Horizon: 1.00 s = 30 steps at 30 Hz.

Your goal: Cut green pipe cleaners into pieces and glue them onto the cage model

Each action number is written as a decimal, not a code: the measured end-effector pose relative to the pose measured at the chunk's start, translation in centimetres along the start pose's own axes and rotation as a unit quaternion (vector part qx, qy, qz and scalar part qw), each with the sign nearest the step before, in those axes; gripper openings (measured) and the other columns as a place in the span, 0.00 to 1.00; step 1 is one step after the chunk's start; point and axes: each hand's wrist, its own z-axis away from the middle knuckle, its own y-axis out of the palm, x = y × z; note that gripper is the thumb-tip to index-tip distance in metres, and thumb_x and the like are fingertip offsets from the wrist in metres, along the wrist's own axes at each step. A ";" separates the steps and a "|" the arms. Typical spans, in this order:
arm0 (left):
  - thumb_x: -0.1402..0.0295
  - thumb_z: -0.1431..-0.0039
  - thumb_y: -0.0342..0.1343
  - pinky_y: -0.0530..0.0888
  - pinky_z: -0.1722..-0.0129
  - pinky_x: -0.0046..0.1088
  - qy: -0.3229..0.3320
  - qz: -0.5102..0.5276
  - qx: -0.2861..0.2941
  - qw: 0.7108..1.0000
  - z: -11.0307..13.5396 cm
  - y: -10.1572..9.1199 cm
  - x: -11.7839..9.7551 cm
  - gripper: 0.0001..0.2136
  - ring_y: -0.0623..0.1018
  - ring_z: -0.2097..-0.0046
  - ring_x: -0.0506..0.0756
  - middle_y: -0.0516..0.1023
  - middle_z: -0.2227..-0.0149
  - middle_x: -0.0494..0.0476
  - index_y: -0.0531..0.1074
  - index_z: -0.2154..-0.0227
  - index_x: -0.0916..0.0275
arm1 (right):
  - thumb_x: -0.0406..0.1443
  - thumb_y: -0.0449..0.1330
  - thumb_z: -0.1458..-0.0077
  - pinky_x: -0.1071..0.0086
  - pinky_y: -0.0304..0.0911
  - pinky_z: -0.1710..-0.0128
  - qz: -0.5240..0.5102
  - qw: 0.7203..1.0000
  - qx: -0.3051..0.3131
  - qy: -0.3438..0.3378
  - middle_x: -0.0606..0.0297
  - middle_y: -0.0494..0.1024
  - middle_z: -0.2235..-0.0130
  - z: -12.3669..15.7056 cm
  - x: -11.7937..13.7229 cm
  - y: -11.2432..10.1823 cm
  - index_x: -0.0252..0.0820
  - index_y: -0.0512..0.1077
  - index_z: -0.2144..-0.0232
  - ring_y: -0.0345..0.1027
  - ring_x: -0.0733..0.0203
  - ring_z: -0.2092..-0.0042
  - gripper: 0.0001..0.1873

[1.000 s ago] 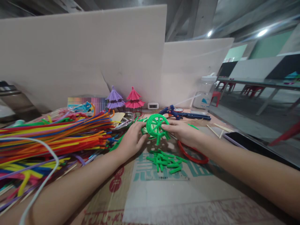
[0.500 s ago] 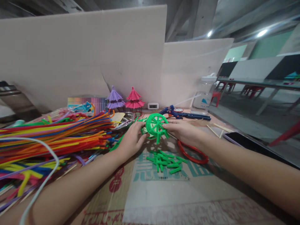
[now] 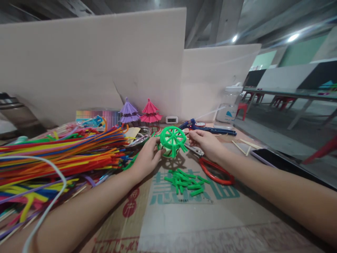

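Note:
A green spoked wheel made of pipe cleaners [image 3: 173, 137] is held up above the table, with short green pieces sticking out from its lower edge. My left hand [image 3: 147, 154] grips it at the left rim between thumb and fingers. Just right of the rim, my right hand [image 3: 204, 142] is closed in a pinch; whatever its fingertips hold is too small to make out. Below lies a loose pile of short cut green pipe cleaner pieces [image 3: 183, 181]. Red-handled scissors [image 3: 214, 172] rest under my right forearm, their blades pointing toward the wheel.
Bundles of colourful pipe cleaners [image 3: 65, 151] cover the left side. Purple [image 3: 129, 111] and red [image 3: 150, 111] pagoda-like models stand at the back near a small digital clock [image 3: 172, 119]. A blue glue gun [image 3: 193, 124], a clear bottle [image 3: 228, 107] and a dark phone-like device [image 3: 279, 163] sit rightward.
My right hand has come off the wheel's right rim and moved slightly right, its fingers now pinched. The wheel has shifted a little left and tilted flatter in my left hand.

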 end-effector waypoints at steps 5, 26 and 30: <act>0.67 0.36 0.49 0.70 0.47 0.42 0.004 0.003 0.004 1.000 0.1 0.0 0.1 0.15 0.72 0.47 0.60 0.70 0.50 0.64 0.64 0.48 0.63 | 0.58 0.64 0.57 0.69 0.59 0.71 0.031 0.998 0.044 0.021 0.67 0.72 0.75 -0.1 0.5 -0.3 0.39 0.73 0.72 0.63 0.65 0.73 0.27; 0.67 0.37 0.50 0.69 0.48 0.39 0.016 -0.027 0.002 1.000 0.0 -0.3 -0.5 0.14 0.72 0.48 0.60 0.71 0.51 0.64 0.65 0.50 0.64 | 0.53 0.64 0.51 0.69 0.52 0.72 0.140 0.971 0.184 0.054 0.69 0.70 0.78 0.7 2.8 -0.6 0.39 0.73 0.76 0.62 0.66 0.75 0.22; 0.67 0.37 0.51 0.69 0.48 0.40 0.008 -0.024 0.000 1.000 0.0 -0.3 -0.5 0.13 0.72 0.49 0.60 0.72 0.51 0.65 0.65 0.51 0.64 | 0.48 0.65 0.51 0.68 0.57 0.70 0.097 0.973 0.201 0.063 0.69 0.70 0.76 0.8 2.8 -0.5 0.40 0.73 0.75 0.62 0.66 0.74 0.17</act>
